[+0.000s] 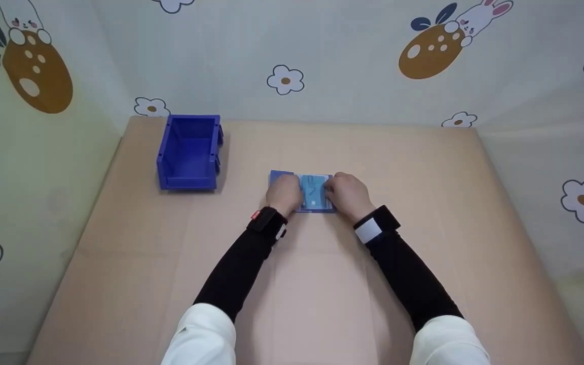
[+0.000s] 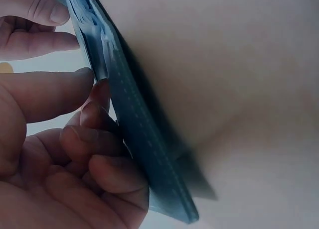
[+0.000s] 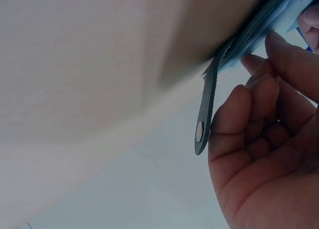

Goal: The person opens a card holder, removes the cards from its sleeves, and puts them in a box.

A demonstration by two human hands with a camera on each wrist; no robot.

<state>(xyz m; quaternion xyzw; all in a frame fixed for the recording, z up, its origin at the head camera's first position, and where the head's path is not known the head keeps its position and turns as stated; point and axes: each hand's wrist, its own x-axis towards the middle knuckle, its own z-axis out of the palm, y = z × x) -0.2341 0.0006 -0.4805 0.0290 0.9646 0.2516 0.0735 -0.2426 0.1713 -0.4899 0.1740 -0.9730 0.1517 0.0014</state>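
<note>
Your left hand (image 1: 284,195) grips the blue wallet (image 2: 139,134); your right hand (image 1: 349,195) pinches its edge, likely to hold it open.

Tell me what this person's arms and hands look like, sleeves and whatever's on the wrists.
White outer sleeves give way to snug black sleeves running toward the wrists. The black left wristband has a small red tag; the black right wristband shows a whitish rectangular patch. The left hand and right hand wear no gloves.
</note>
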